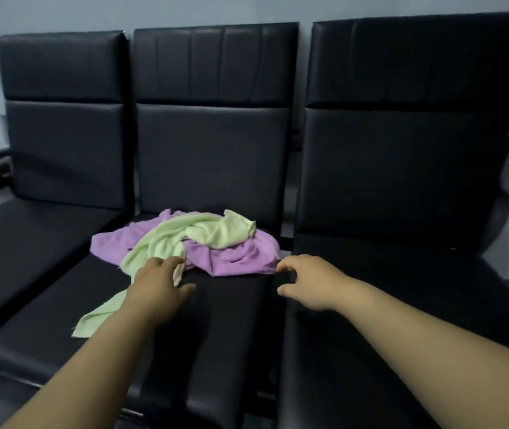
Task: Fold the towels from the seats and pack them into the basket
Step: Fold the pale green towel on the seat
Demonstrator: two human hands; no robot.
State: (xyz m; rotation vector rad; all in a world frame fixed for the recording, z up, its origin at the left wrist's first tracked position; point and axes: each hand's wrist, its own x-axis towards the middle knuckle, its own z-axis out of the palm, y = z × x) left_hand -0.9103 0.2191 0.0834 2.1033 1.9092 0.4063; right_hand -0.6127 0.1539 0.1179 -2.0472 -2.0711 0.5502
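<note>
Task barely begun: nothing folded, no basket in view. Left hand rests on green towel; can't tell if it pinches the cloth. Towel's tail trails toward the left edge of middle seat. Pink towel lies crumpled beneath, mid-seat. Right hand is loosely curled, holding nothing, at the seat's right edge.
</note>
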